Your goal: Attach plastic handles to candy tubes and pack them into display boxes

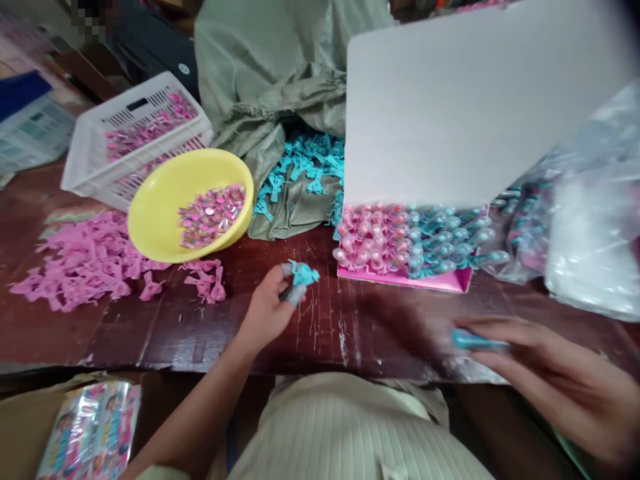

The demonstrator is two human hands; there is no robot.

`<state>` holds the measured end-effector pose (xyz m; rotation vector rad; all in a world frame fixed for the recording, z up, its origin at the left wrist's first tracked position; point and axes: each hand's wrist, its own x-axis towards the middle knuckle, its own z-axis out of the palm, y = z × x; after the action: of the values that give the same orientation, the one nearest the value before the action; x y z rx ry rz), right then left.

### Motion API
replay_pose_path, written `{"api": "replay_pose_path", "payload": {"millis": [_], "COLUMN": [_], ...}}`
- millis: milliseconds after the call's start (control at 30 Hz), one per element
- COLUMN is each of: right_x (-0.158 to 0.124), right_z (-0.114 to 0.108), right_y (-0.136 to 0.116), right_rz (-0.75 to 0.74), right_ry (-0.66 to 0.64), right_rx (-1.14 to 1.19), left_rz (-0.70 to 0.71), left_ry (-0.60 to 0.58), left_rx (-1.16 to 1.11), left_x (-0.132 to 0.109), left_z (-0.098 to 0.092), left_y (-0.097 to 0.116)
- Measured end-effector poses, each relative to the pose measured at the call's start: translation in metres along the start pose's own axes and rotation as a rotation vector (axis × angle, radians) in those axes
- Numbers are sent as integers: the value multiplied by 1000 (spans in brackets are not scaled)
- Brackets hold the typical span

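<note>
Between thumb and fingers, my left hand (273, 303) pinches a small turquoise plastic piece (304, 273) above the table; grey tape wraps some fingertips. At the right, my right hand (545, 367), blurred, grips a small blue tube (477, 340). Beyond my hands stands a display box (405, 279) with its white lid raised, packed with rows of pink pieces (373, 237) and turquoise pieces (445, 240) with clear rounded tops. Loose turquoise plastic pieces (315, 163) spill from a grey-green sack (295, 53) behind my left hand.
A yellow bowl (155, 213) of small pink shiny parts tilts against a white crate (85, 157) with similar contents. Pink plastic pieces (90, 260) lie heaped at left. Clear plastic bags (595, 247) lie at right. A carton (25, 420) with printed sheets stands below the table's front edge.
</note>
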<state>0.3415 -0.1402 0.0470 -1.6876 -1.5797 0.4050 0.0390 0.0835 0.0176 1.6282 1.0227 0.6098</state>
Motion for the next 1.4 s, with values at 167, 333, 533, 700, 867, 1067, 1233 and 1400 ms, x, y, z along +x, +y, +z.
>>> {"api": "replay_pose_path", "payload": {"millis": [167,333,533,700,867,1067,1233,1400], "right_x": [50,56,31,17,23,74,139,120], "right_z": [48,52,43,44,3,-53,-37,-39], "right_y": [-16,-8,-1,5,33,131,190,178], "right_rz": [-221,-276,-261,-53,151,370,398,356], "right_ry": [-133,-198,-164,-246,-138,198,125,272], "right_rx": [199,189,-52,-18,304,-195,-263,-293], "left_rz": [86,134,429,614,374,115,23,-132], "left_ry": [-397,-430,-295,-378,-578,-671,-646,-570], "left_rx": [-43,104,499,683,441,287,175,1], "left_x": [-31,-30,-30,-25,-10,-4,-2,0], "left_z": [39,67,94,105,98,102,137,131], "left_y": [38,45,37,23,33,41,31,31]}}
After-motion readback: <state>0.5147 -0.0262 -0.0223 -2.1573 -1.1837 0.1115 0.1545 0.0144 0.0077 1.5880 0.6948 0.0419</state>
